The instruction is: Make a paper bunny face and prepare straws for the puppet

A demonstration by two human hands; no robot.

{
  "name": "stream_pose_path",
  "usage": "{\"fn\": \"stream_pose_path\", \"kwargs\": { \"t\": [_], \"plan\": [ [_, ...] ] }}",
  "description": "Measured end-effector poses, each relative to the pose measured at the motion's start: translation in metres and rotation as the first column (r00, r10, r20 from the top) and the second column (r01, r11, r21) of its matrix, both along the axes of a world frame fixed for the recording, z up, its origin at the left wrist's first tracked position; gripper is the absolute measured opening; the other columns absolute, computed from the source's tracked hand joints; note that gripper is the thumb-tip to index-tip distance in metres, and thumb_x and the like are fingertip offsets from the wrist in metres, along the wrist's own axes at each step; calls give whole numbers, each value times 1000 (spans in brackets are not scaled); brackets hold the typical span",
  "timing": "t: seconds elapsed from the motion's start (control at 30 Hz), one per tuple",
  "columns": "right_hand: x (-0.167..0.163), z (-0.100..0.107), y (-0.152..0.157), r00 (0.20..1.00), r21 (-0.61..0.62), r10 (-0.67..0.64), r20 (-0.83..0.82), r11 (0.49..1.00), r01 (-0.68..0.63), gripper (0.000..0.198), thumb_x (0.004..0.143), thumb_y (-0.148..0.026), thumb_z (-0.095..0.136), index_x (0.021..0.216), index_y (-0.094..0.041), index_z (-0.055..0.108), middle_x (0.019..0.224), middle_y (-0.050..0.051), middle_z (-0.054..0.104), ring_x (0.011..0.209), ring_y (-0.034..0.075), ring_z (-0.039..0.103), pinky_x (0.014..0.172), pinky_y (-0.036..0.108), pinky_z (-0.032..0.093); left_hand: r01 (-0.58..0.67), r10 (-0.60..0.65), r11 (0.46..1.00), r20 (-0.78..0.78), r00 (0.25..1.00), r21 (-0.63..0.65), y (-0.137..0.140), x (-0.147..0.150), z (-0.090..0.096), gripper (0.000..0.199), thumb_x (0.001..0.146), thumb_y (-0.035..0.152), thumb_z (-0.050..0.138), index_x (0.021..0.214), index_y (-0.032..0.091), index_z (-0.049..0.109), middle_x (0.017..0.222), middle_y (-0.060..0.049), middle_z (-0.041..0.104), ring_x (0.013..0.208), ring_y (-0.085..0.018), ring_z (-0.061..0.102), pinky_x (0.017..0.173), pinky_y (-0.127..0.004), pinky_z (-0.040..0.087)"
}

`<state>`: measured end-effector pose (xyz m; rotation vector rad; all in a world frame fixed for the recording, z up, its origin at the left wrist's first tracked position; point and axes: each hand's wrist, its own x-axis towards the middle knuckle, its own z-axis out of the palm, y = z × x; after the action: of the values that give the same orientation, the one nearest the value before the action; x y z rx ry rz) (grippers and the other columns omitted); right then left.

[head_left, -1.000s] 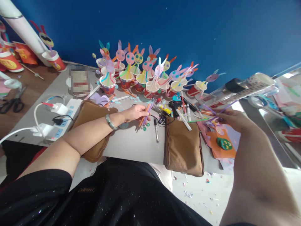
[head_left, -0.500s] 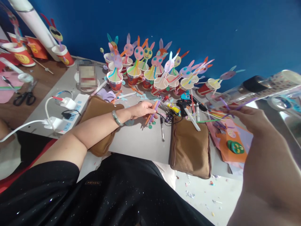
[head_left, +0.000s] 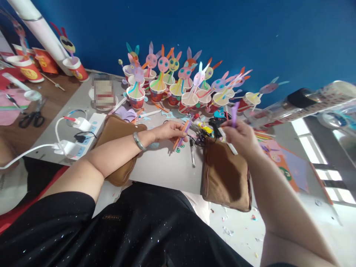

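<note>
Between the fingers of my left hand (head_left: pixel 170 130) is a small bundle of thin orange and purple sticks (head_left: pixel 182 136), possibly straws or folded paper. My right hand (head_left: pixel 242 139) is closed on a purple strip (head_left: pixel 234 114) that points upward; its lower end is hidden by my fingers. That hand hovers over the right brown cushion (head_left: pixel 224 180), casting a shadow on it. A pen (head_left: pixel 192 152) lies on the grey table (head_left: pixel 161 170) between the hands. Small green paper pieces (head_left: pixel 180 149) lie below the left-hand bundle.
Paper cups (head_left: pixel 135 97) with rabbit-faced paper figures stand along the blue wall. A clear tube (head_left: pixel 274 111) juts in at the right. Under my left arm is another brown cushion (head_left: pixel 118 128), beside a power strip (head_left: pixel 93 128). Scissors (head_left: pixel 32 116) lie far left.
My right hand has moved left from the paper sheets at the right to above the right cushion, bringing purple strip material with it. My left hand has barely moved and keeps its bundle.
</note>
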<state>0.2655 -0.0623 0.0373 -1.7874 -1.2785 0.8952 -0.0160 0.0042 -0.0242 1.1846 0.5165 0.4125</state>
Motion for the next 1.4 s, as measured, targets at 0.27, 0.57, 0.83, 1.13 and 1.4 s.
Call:
{"fn": "stream_pose_path", "kwargs": {
  "t": [0.27,0.57,0.83,1.13,1.4],
  "plan": [
    [-81,-14,-4,903,66,327,-279,945,-322,32,75,-50,90,94,-33,72,53,-9,35,47,6,25,44,24,17,33,-34,999,19,999,32,-5,-1,7,48,70,52,93,80,15,64,68,-2,71,57,-13,68,57,-25,54],
    [-91,-27,7,862,-6,243,-445,962,-274,48,66,-56,92,69,-24,57,45,-10,35,40,5,23,39,23,14,28,-29,999,-3,1000,-21,-5,2,2,57,60,55,97,79,14,63,77,-5,77,59,-14,71,55,-24,56],
    [-89,-31,9,866,-8,222,-448,968,-252,56,63,-56,93,70,-23,49,45,-12,35,38,4,25,39,24,13,40,-40,998,4,999,-53,-4,2,0,60,57,57,98,84,11,71,83,-10,79,61,-17,73,55,-27,59],
    [-77,-29,3,856,10,163,-491,983,-182,51,70,-51,90,68,-22,49,50,-12,33,42,3,24,41,24,15,41,-40,996,20,999,-74,-3,1,0,46,68,47,96,92,12,78,81,-7,79,61,-14,72,59,-26,59],
    [37,10,10,930,53,-226,-290,966,252,34,87,-13,76,70,-24,49,47,-12,31,38,3,26,46,31,14,16,-18,990,-18,1000,-138,-3,-1,0,48,72,44,94,104,12,76,94,-12,80,67,-18,77,64,-33,64]
  ]
}}
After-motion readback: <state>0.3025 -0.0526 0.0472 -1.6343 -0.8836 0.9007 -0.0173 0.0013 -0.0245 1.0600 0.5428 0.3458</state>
